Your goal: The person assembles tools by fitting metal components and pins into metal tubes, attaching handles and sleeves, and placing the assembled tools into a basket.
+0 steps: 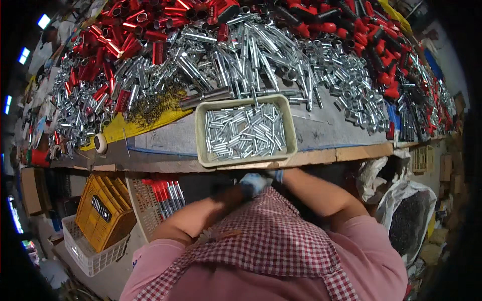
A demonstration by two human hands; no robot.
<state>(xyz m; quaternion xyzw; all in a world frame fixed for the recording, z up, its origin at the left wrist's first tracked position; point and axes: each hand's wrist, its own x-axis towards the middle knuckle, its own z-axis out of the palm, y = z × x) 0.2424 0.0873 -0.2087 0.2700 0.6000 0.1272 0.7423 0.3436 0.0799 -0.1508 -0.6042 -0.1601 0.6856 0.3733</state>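
Head view, looking down: nearest is my red-and-white checked cloth apron (281, 238), with both hands close together in front of it at the bench edge. My left hand (256, 184), in a pale blue-and-white glove, is blurred; my right hand (277, 175), blue at the wrist, is mostly tucked under the edge. Fingers are hidden on both, so I cannot tell whether either is open, closed or gripping something.

Just beyond, a cream rectangular plastic tray (201, 134) full of short, shiny silver metal tubes (246, 131) sits against the bench's pale wooden front edge (321, 157), probably to be within easy reach. Its raised walls seem to keep the loose tubes from rolling off.

Below the bench, a beige slotted crate (139, 198) limits room at my left; a white sack (405, 193) stands at my right. On top, bare grey sheeting (321, 131) right of the tray leaves some room for sideways movement.

Behind the tray, long silver metal tubes (256, 45) crowd close; farther back heap glossy red metal tubes (125, 32) left and red-and-black handles (379, 55) right.
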